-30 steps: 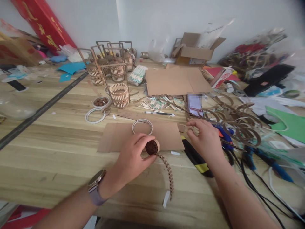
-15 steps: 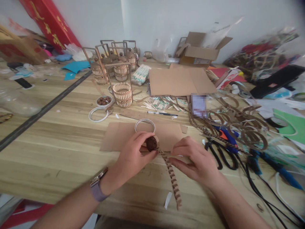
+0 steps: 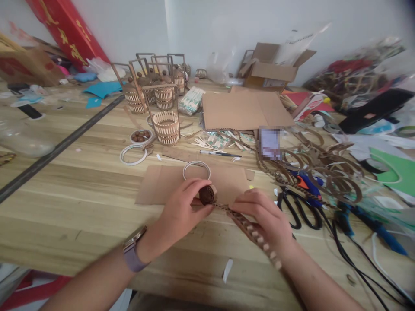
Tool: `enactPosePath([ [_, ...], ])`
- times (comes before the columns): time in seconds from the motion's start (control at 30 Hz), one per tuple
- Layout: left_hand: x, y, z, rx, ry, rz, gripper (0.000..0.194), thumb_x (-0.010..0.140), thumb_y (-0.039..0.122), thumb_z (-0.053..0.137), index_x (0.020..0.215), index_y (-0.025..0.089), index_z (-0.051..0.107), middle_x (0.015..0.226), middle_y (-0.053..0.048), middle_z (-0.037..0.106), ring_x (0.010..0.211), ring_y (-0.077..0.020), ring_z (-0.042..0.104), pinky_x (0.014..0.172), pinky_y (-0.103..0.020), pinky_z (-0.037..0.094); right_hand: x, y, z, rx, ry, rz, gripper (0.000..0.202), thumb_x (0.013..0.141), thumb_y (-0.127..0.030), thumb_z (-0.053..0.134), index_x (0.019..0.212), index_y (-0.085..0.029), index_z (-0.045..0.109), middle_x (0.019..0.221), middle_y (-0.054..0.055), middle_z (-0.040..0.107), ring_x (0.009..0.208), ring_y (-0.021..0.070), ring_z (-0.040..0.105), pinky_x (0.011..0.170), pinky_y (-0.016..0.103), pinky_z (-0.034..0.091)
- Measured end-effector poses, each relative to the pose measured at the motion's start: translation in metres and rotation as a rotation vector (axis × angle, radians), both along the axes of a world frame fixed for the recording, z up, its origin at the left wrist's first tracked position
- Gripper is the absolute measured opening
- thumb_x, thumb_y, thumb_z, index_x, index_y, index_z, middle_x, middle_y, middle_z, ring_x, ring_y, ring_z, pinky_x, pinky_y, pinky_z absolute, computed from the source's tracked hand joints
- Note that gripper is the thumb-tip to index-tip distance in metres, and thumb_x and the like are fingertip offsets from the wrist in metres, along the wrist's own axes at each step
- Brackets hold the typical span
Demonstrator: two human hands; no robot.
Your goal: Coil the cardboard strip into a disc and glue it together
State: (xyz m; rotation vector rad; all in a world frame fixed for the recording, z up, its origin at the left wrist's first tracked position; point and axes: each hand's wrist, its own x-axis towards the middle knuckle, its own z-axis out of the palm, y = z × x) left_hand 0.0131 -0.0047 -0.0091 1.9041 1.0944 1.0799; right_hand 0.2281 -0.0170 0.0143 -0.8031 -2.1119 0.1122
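Between the thumb and fingers of my left hand (image 3: 186,201) is a small round coil of brown corrugated cardboard (image 3: 206,195), its end face turned towards me. A loose tail of the same corrugated cardboard strip (image 3: 256,235) runs off the coil to the right. My right hand (image 3: 264,216) pinches this strip a short way from the coil, and the free end trails along the palm towards the wrist. Just behind the coil, a white-edged ring (image 3: 196,171) lies on a flat piece of cardboard (image 3: 152,185).
Scissors with black handles (image 3: 300,211), a blue glue gun (image 3: 309,188) and loops of cardboard strip (image 3: 337,172) lie at the right. Small slatted buckets (image 3: 166,128) stand at the back left. A pen (image 3: 220,153) and a bowl of brown balls (image 3: 141,136) lie beyond the cardboard.
My right hand has closed on the strip, which earlier hung down beside it. The strip's free end has swung to the right. My left hand still holds the coil in about the same place.
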Motion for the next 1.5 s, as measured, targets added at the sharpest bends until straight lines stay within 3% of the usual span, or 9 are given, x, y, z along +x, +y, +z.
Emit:
enactPosePath([
  [0.1,0.0,-0.002,0.0,0.097,0.041,-0.042,0.04,0.086,0.01,0.064,0.123,0.021,0.057,0.118,-0.009,0.062,0.104,-0.0205,0.067,0.085,-0.034,0.062,-0.002,-0.001,0.0,-0.14,0.095,-0.063,0.013,0.087,-0.014,0.066,0.096,-0.024,0.066,0.086,0.003,0.071,0.078,0.018,0.068,0.069,0.029,0.054],
  [0.27,0.0,-0.003,0.004,0.303,0.152,-0.069,0.036,0.09,0.012,0.063,0.124,0.019,0.055,0.119,-0.011,0.064,0.111,-0.0225,0.065,0.097,-0.038,0.056,-0.007,0.004,-0.001,-0.195,0.162,-0.069,0.012,0.088,-0.013,0.066,0.092,-0.024,0.066,0.081,0.0,0.071,0.077,0.0158,0.067,0.068,0.026,0.053],
  [0.6,0.001,-0.008,0.007,0.498,0.36,-0.06,0.032,0.095,0.014,0.054,0.127,0.018,0.052,0.119,-0.014,0.066,0.111,-0.0245,0.066,0.097,-0.039,0.057,-0.013,0.006,-0.002,-0.359,0.256,-0.047,0.008,0.087,-0.018,0.066,0.085,-0.024,0.07,0.076,0.001,0.071,0.071,0.0172,0.066,0.065,0.029,0.053],
  [0.77,0.0,-0.01,0.006,0.585,0.489,-0.045,0.034,0.098,0.013,0.047,0.132,0.016,0.048,0.118,-0.014,0.067,0.11,-0.0252,0.067,0.097,-0.041,0.057,-0.016,0.009,-0.007,-0.629,0.343,-0.146,0.017,0.08,-0.036,0.073,0.073,-0.021,0.067,0.065,0.0,0.065,0.057,0.0147,0.058,0.052,0.026,0.049],
  [0.93,-0.001,-0.007,0.002,0.695,0.568,-0.014,0.038,0.098,0.009,0.044,0.136,0.008,0.045,0.122,-0.018,0.067,0.114,-0.0277,0.065,0.098,-0.042,0.057,-0.019,0.006,-0.003,-0.893,0.296,-0.195,0.02,0.081,-0.036,0.065,0.07,-0.02,0.069,0.051,-0.003,0.061,0.046,0.0126,0.055,0.047,0.023,0.044],
  [1.13,0.002,-0.005,0.0,0.675,0.522,-0.059,0.053,0.098,0.009,0.043,0.149,0.014,0.031,0.129,-0.016,0.065,0.125,-0.028,0.059,0.103,-0.046,0.053,-0.024,0.002,0.0,-0.935,0.304,-0.203,0.024,0.081,-0.039,0.062,0.069,-0.02,0.069,0.054,0.001,0.069,0.05,0.0158,0.064,0.048,0.024,0.047],
  [1.27,0.004,-0.004,-0.007,0.525,0.417,0.066,0.066,0.097,0.019,0.052,0.154,0.017,0.019,0.139,-0.02,0.057,0.129,-0.03,0.057,0.101,-0.047,0.054,-0.029,0.0,-0.006,-0.927,0.375,-0.213,0.029,0.082,-0.042,0.061,0.062,-0.02,0.063,0.055,0.002,0.07,0.051,0.0168,0.065,0.049,0.024,0.049],
  [1.33,0.004,-0.003,-0.009,0.485,0.406,0.12,0.063,0.096,0.022,0.056,0.151,0.019,0.026,0.134,-0.019,0.061,0.123,-0.0304,0.061,0.098,-0.047,0.056,-0.032,-0.001,-0.009,-0.924,0.385,-0.223,0.029,0.082,-0.042,0.061,0.063,-0.02,0.062,0.055,0.002,0.07,0.051,0.0169,0.064,0.049,0.025,0.049],
  [1.5,0.006,-0.001,-0.007,0.49,0.409,0.11,0.044,0.092,0.016,0.059,0.135,0.017,0.047,0.119,-0.015,0.068,0.11,-0.0299,0.066,0.094,-0.047,0.058,-0.035,-0.002,-0.01,-0.835,0.319,-0.259,0.028,0.082,-0.037,0.06,0.059,-0.022,0.057,0.05,-0.001,0.062,0.046,0.014,0.057,0.045,0.023,0.042],
])
